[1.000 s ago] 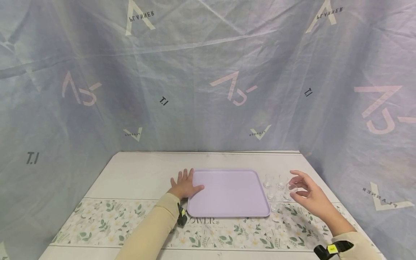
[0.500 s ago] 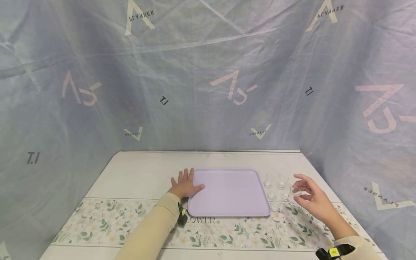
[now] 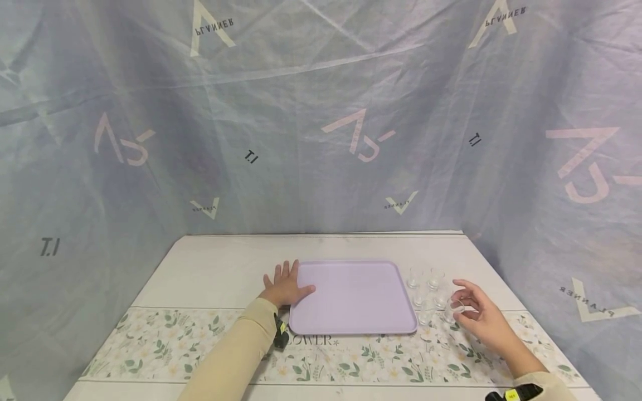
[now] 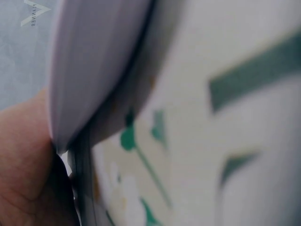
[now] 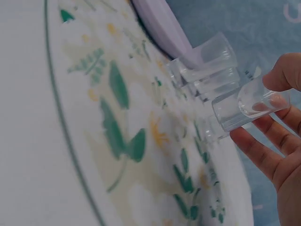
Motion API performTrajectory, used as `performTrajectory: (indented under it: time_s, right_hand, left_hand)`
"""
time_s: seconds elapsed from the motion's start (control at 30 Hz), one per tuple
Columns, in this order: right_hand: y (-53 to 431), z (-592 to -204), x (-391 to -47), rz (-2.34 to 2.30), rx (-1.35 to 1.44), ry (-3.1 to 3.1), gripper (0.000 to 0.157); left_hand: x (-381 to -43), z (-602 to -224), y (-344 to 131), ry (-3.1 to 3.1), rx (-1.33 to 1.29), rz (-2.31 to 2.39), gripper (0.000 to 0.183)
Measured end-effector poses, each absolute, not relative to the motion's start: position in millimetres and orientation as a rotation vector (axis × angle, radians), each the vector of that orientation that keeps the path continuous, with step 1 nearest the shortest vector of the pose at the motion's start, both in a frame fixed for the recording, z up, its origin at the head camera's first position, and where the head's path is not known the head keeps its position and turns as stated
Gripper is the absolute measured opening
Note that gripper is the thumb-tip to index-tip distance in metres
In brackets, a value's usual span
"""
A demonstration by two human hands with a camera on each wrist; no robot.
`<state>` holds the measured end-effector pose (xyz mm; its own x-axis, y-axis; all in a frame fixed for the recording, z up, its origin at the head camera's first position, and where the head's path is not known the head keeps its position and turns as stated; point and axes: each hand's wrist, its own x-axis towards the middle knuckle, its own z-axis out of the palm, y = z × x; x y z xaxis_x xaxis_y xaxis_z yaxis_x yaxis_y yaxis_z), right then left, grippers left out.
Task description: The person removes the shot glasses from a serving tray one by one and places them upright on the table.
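Observation:
My left hand rests at the left edge of a lilac tray, fingers spread and thumb lying over the rim. In the left wrist view the base of that hand is against the outside of the tray. My right hand holds a small clear cup between thumb and fingers, at the near right of a group of similar cups. The right wrist view shows this cup upright, its base close over the tablecloth and its rim by the thumb.
Several clear cups stand close together between the tray's right edge and my right hand. A floral band runs across the white tablecloth. Grey-blue printed curtains enclose the table at the back and both sides.
My right hand has moved slightly right and then toward me with the cup, away from the other cups. The left hand and the tray have stayed in place.

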<state>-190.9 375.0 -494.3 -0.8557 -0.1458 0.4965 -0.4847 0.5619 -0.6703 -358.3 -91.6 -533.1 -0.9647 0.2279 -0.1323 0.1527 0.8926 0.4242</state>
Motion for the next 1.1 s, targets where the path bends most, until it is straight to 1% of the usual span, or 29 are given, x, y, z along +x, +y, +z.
performTrajectory:
  time_s: [0.23,0.47,0.77,1.1]
  right_hand:
    - [372,-504,-192,1.241,0.437,-2.425,0.076]
    - [369,-509,-193,1.107,0.33,-2.545,0.077]
    - [372,-514,-192,1.039,0.336,-2.57,0.08]
    - [377,-518,-194,1.064,0.33,-2.589,0.082]
  left_hand:
    - [-360,-535,-93,2.884,0.289,0.642,0.108]
    - [-360,-536,-94,2.879,0.277,0.62,0.107]
    - [-356,-532,-91,2.876,0.273,0.639,0.107]
    - [-362,-542,-90,2.895,0.25,0.609,0.109]
